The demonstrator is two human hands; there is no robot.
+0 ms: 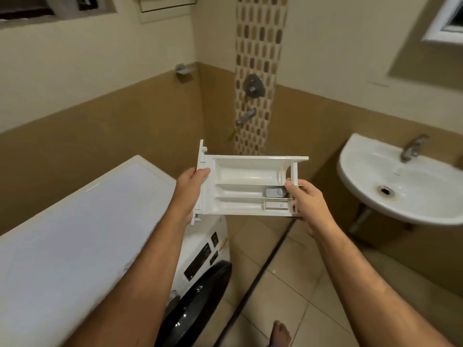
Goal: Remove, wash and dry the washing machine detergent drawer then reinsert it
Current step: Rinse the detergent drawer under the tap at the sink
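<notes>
Head view: the white moulded-plastic detergent drawer [246,182], a long tray with three smooth rounded troughs, is held level in the air above the glossy white washing machine [82,234]. The left hand [191,186] grips its flat front panel; the right hand [307,200] pinches the rear end, near the oval ceramic sink [400,181]
</notes>
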